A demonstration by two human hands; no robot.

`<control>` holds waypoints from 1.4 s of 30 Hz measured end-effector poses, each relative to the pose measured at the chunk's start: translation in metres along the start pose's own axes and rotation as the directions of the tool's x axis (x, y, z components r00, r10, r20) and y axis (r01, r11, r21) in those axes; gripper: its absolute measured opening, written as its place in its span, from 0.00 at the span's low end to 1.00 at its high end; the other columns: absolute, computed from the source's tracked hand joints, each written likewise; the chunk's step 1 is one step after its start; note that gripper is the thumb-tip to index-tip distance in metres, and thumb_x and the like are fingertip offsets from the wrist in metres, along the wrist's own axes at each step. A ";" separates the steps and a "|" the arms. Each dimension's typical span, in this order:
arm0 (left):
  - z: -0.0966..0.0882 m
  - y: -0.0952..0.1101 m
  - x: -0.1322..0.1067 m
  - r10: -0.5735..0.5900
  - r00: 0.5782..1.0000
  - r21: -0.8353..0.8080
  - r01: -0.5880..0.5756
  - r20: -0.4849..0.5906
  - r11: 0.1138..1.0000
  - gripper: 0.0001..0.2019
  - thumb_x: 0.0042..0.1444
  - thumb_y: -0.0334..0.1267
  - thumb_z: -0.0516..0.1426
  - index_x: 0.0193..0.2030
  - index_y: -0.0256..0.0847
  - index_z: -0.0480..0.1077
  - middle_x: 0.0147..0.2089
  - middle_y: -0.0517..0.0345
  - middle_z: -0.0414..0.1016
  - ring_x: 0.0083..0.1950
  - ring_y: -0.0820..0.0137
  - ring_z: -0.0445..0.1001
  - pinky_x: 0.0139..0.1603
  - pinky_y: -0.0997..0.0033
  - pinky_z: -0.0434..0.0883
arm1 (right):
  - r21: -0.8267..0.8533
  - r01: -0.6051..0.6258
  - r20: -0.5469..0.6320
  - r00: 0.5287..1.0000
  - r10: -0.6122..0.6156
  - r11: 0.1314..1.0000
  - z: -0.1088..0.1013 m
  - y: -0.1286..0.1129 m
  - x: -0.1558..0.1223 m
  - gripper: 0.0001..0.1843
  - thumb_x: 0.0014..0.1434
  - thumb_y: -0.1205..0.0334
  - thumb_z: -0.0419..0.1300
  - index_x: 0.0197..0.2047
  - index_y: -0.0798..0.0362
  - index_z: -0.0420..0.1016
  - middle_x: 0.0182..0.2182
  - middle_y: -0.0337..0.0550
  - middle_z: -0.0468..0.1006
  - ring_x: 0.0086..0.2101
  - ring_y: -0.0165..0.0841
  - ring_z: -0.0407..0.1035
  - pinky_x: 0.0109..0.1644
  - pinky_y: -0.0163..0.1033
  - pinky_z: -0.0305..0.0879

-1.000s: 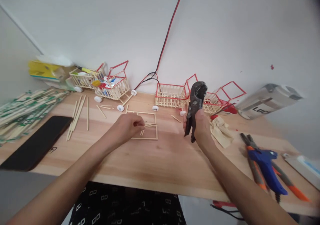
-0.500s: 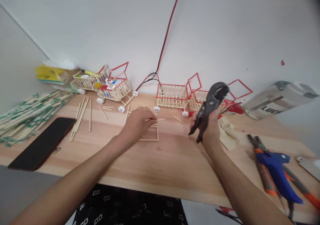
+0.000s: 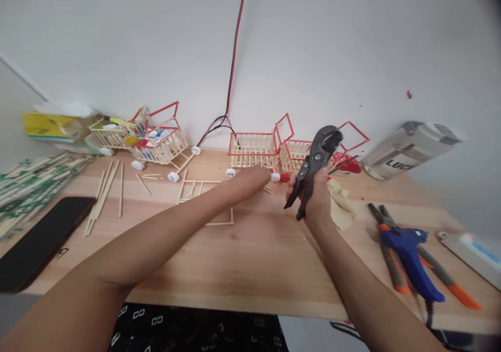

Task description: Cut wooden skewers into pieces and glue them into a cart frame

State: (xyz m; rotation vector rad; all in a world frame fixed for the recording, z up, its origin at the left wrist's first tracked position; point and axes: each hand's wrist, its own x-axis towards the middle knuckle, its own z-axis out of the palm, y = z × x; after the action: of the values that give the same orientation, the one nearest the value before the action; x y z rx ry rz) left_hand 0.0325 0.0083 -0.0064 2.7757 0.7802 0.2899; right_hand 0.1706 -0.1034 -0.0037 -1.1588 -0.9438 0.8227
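Observation:
In my right hand [image 3: 319, 198] is a pair of dark pruning shears [image 3: 313, 172], held upright with the head pointing up and away. My left hand [image 3: 252, 182] reaches over the table in front of a small stick-built cart [image 3: 252, 151] with red trim. Its fingers curl downward and are mostly hidden behind the back of the hand. Short stick pieces [image 3: 267, 189] lie just by it. A flat frame of thin wooden sticks [image 3: 232, 215] lies on the table, partly covered by my left forearm.
More stick carts stand along the wall, one filled with bottle caps [image 3: 156, 135]. Wrapped chopsticks [image 3: 35, 185], loose sticks [image 3: 104, 195] and a black phone [image 3: 47, 242] lie left. A blue glue gun [image 3: 409, 253], pliers [image 3: 391, 258] and a tilted clear container [image 3: 410, 151] are right.
My left hand has moved right, off the stick frame to the short pieces before the cart. The right hand keeps hold of the shears. The view has swung slightly right.

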 end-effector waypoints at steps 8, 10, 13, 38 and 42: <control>-0.018 0.008 -0.031 -0.180 0.979 -0.445 0.118 -0.100 0.888 0.06 0.56 0.31 0.54 0.30 0.35 0.71 0.35 0.50 0.77 0.36 0.68 0.72 0.39 0.70 0.66 | -0.226 0.071 0.060 0.996 -0.059 0.971 0.004 -0.006 -0.003 0.30 0.59 0.34 0.49 0.30 0.54 0.73 0.23 0.42 0.72 0.25 0.32 0.68 0.29 0.36 0.66; -0.022 0.013 -0.040 -0.237 0.971 -0.740 0.141 -0.026 0.657 0.06 0.55 0.35 0.56 0.31 0.35 0.70 0.32 0.54 0.76 0.28 0.74 0.67 0.32 0.73 0.64 | -0.343 0.074 0.061 0.997 -0.057 0.937 0.007 -0.006 -0.003 0.26 0.56 0.37 0.54 0.30 0.54 0.73 0.23 0.41 0.72 0.26 0.32 0.68 0.31 0.36 0.65; -0.021 0.024 -0.050 -0.255 0.966 -0.935 0.120 0.033 0.333 0.08 0.52 0.39 0.59 0.30 0.35 0.69 0.29 0.57 0.74 0.24 0.79 0.63 0.28 0.76 0.61 | -0.440 0.065 0.086 0.996 -0.030 0.895 0.011 -0.004 -0.005 0.23 0.54 0.40 0.58 0.29 0.54 0.72 0.22 0.39 0.70 0.26 0.32 0.66 0.30 0.36 0.63; -0.008 0.034 -0.069 -0.170 0.982 -0.946 0.129 0.080 0.297 0.09 0.50 0.39 0.63 0.35 0.34 0.78 0.33 0.53 0.79 0.31 0.74 0.73 0.34 0.75 0.68 | -0.080 -0.136 0.089 0.986 0.143 0.988 0.018 0.003 -0.009 0.17 0.51 0.48 0.66 0.26 0.54 0.71 0.20 0.36 0.72 0.23 0.28 0.66 0.27 0.33 0.61; -0.004 0.036 -0.068 -0.197 0.978 -0.951 0.129 0.074 0.282 0.10 0.52 0.41 0.62 0.33 0.35 0.77 0.32 0.53 0.79 0.30 0.74 0.73 0.32 0.76 0.68 | -0.089 -0.138 0.092 0.985 0.146 0.987 0.019 0.005 -0.010 0.17 0.52 0.47 0.65 0.27 0.54 0.72 0.21 0.38 0.73 0.24 0.29 0.67 0.29 0.34 0.63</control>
State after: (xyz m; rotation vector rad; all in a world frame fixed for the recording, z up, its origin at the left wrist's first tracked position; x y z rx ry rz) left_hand -0.0082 -0.0570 -0.0005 1.4898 0.5778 0.5702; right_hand 0.1490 -0.1042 -0.0076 -1.2772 -0.9915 0.9702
